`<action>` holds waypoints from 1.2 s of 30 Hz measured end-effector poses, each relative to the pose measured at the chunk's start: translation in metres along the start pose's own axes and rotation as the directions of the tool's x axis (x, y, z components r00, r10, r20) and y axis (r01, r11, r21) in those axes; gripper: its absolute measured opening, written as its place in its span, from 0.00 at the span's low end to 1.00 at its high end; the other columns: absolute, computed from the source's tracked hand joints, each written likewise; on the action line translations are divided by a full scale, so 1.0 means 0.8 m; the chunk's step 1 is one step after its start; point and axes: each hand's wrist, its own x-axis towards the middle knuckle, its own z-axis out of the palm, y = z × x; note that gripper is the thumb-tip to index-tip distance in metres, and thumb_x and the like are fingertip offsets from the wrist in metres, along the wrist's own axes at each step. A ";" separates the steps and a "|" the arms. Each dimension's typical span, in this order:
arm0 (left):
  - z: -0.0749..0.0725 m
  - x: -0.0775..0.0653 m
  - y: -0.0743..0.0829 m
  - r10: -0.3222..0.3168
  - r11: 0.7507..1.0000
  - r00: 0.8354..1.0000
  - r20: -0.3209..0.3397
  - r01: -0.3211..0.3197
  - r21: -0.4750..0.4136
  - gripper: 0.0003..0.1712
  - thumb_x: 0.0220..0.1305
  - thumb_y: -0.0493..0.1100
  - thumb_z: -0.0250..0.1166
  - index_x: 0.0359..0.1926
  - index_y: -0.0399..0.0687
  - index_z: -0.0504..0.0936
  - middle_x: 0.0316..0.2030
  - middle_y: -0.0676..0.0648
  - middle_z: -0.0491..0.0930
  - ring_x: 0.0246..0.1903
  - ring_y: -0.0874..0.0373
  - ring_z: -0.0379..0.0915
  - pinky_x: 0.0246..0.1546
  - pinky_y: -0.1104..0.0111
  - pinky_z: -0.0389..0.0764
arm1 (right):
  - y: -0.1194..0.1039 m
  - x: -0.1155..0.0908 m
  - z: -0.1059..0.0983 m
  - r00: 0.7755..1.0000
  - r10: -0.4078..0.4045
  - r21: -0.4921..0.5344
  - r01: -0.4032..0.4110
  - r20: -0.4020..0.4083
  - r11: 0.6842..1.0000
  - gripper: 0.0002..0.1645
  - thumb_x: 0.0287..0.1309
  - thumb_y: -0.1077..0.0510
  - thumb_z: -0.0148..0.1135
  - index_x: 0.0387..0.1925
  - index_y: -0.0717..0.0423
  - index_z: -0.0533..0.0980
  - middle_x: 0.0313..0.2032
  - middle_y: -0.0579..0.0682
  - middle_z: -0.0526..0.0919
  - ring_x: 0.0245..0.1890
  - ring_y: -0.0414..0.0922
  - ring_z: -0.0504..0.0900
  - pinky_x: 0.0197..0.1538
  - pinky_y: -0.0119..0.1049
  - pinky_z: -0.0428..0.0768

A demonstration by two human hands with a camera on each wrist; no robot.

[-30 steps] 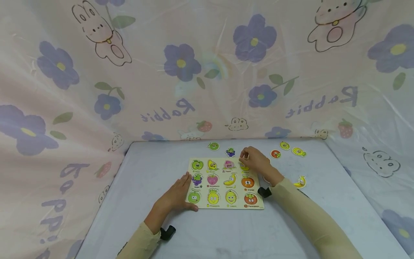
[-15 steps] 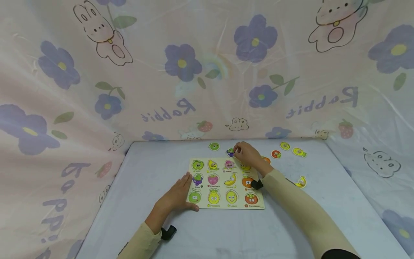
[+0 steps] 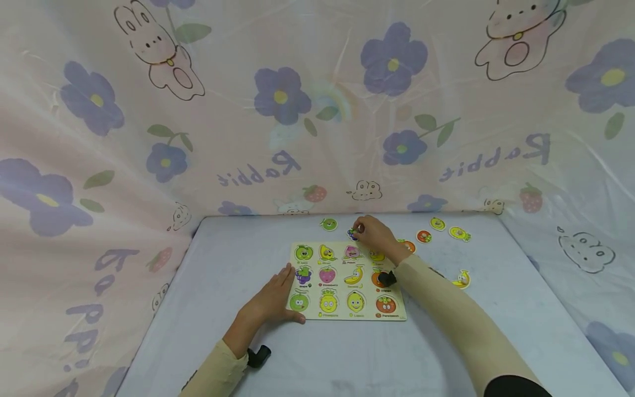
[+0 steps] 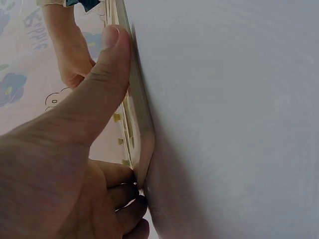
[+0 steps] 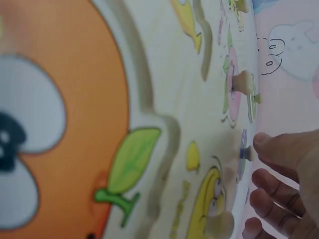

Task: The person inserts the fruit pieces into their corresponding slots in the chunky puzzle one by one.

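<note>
A wooden fruit puzzle board (image 3: 341,320) lies flat on the table. My left hand (image 3: 265,300) braces its near left corner, fingers along the left side and thumb along the near edge. In the left wrist view the thumb (image 4: 107,79) lies straight along the board's edge. My right hand (image 3: 377,237) is behind the board, over a loose grape piece (image 3: 351,235). In the right wrist view the thumb (image 5: 274,147) and fingers stand apart, tips right at the knob of the grape piece (image 5: 242,154). The peach piece (image 5: 232,87) sits in the board with its knob up.
Behind the board lies a round green piece (image 3: 328,224). To the right are a persimmon piece (image 3: 424,236), a yellow lemon piece (image 3: 437,224), a pineapple piece (image 3: 459,234) and a banana piece (image 3: 461,279). An orange piece (image 3: 409,246) is partly hidden by the right wrist.
My right hand has moved left and away from the board's upper right corner to the grape piece behind the board, uncovering the orange piece. The left hand stays at the board's corner.
</note>
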 end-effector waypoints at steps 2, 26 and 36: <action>0.000 0.001 -0.001 0.003 1.000 1.000 -0.003 -0.003 -0.001 0.78 0.47 0.64 0.87 0.83 0.29 0.51 0.84 0.32 0.48 0.84 0.40 0.46 0.84 0.51 0.54 | 0.001 0.002 0.001 1.000 0.016 -0.003 -0.016 0.007 1.000 0.12 0.74 0.52 0.69 0.51 0.54 0.84 0.43 0.51 0.80 0.40 0.47 0.77 0.45 0.42 0.79; 0.006 0.002 -0.002 -0.005 1.000 1.000 -0.008 0.005 0.021 0.78 0.47 0.66 0.86 0.84 0.30 0.52 0.85 0.34 0.48 0.84 0.42 0.45 0.84 0.51 0.54 | -0.008 -0.002 -0.002 0.999 0.048 0.035 -0.048 0.009 0.998 0.09 0.75 0.55 0.68 0.47 0.58 0.83 0.43 0.54 0.80 0.43 0.50 0.77 0.50 0.46 0.80; 0.005 0.000 0.000 -0.014 1.000 1.000 -0.009 0.014 0.018 0.78 0.47 0.65 0.86 0.84 0.30 0.52 0.85 0.34 0.48 0.84 0.42 0.45 0.84 0.51 0.54 | -0.009 0.000 -0.001 0.998 0.064 0.063 -0.064 0.000 0.996 0.10 0.76 0.54 0.67 0.48 0.57 0.83 0.43 0.53 0.81 0.42 0.49 0.78 0.48 0.46 0.79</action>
